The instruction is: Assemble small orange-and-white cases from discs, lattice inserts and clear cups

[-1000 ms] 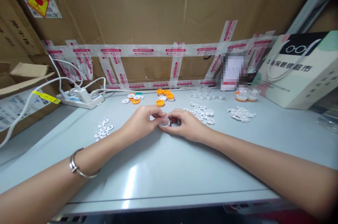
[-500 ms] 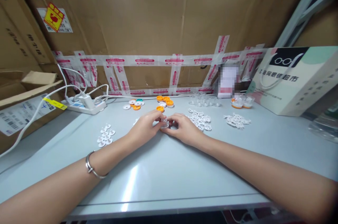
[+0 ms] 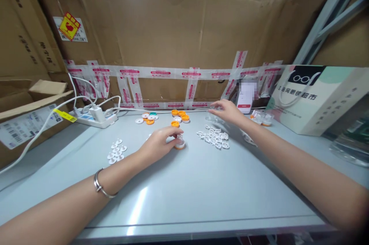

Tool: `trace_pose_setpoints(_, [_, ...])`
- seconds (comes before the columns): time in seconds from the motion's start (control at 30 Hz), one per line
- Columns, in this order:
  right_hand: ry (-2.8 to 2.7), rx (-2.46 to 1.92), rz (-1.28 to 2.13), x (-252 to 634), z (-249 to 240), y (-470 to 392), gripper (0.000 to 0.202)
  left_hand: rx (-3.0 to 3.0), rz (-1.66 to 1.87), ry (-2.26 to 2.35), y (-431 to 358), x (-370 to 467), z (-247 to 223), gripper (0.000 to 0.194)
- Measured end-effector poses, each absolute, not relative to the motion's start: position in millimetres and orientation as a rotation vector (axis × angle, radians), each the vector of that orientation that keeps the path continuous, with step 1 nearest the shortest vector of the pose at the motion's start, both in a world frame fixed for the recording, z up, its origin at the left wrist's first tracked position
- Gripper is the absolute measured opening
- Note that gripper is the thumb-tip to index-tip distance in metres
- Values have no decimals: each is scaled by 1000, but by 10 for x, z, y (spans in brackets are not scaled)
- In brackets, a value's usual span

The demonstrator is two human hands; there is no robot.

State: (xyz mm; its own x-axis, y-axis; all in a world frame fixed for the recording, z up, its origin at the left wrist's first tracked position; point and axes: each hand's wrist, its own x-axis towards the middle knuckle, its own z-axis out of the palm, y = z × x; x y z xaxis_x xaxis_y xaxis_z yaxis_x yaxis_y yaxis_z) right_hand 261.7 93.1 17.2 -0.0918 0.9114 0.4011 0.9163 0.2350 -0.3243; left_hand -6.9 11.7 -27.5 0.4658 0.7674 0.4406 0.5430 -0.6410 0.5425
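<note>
My left hand (image 3: 160,142) pinches a small round orange-and-white piece (image 3: 180,145) that stands on the table, with white openwork on its upper part. Its orange base shows below my fingertips. Farther back, my right hand (image 3: 226,111) is stretched over the clear plastic cups (image 3: 212,117), its fingers apart, and no held thing is visible. Between and to the right of my hands lies a pile of white openwork pieces (image 3: 215,138). A second pile of white pieces (image 3: 248,138) is partly covered by my right forearm. Orange rings (image 3: 175,124) sit just behind my left hand.
White stemmed discs (image 3: 117,152) lie at the left, with orange and white rings (image 3: 149,119) behind. Domed orange-based pieces (image 3: 261,118) stand near a paper bag (image 3: 305,99). A phone (image 3: 245,97) leans at the back. A power strip (image 3: 99,120) and cables lie left.
My right hand has left the small piece and moved back and right to the clear cups. My left hand still holds the piece. The view has tilted upward.
</note>
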Motion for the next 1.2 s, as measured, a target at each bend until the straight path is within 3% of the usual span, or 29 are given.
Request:
trace_pose_setpoints(0.33, [-2020, -1800, -12, 2667, -1, 1265, 26, 2359, 940, 1112, 82, -107, -249, 26])
trace_pose_setpoints(0.47, [-1959, -1738, 70, 2560, 126, 1138, 28, 2357, 947, 1188, 62, -133, -213, 40])
trace_pose_setpoints(0.57, [-1997, -1559, 300, 2363, 225, 864, 34, 2349, 869, 1264, 58, -142, -219, 51])
trace_pose_setpoints(0.6, [-2022, -1368, 525, 2279, 239, 751, 34, 2344, 829, 1287, 59, -138, -230, 52])
trace_pose_setpoints(0.67, [-2078, -1100, 821, 2107, 234, 532, 34, 2330, 769, 1333, 61, -121, -257, 51])
trace_pose_setpoints(0.73, [-2120, -993, 902, 1959, 199, 357, 34, 2326, 755, 1361, 68, -100, -289, 47])
trace_pose_setpoints(1.2, [-2313, -1009, 757, 1774, 13, 195, 32, 2369, 802, 1330, 152, -90, -427, 33])
